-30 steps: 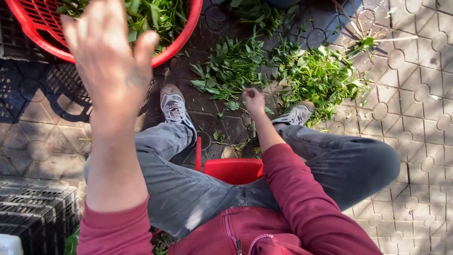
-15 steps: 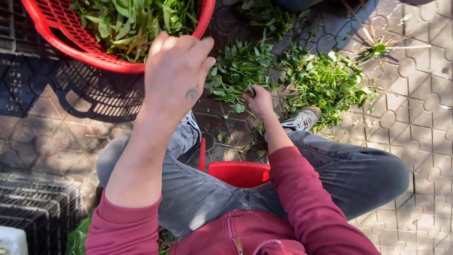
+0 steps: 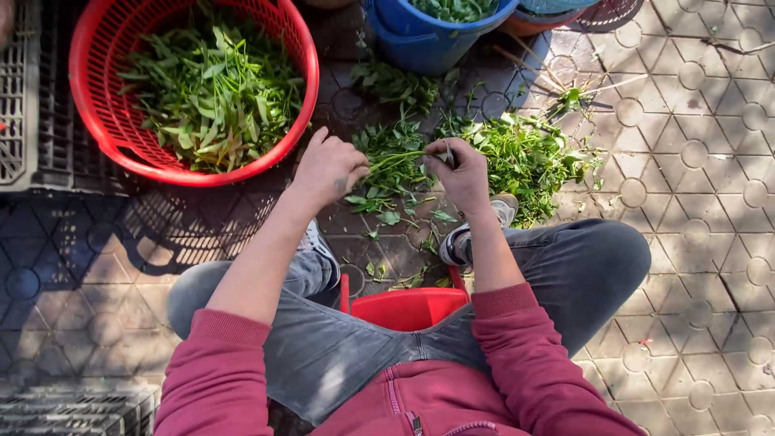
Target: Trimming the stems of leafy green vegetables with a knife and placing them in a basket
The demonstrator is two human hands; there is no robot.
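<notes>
red basket (image 3: pixel 97 121) of cut leaves at upper left, blue bucket (image 3: pixel 428 40) at top centre. left hand (image 3: pixel 327 169) and right hand (image 3: pixel 460 173) mid-frame, palms down, fingers pinched together on the two ends of a thin green stem (image 3: pixel 395 158), above a leafy pile (image 3: pixel 525 157) on paving.

Red basket (image 3: pixel 93 121) of picked leaves, upper left | blue bucket (image 3: pixel 420 44) with greens, top edge | black crate (image 3: pixel 20 97), left edge | red stool (image 3: pixel 408 307), centre | patterned paving (image 3: pixel 702 161)
</notes>
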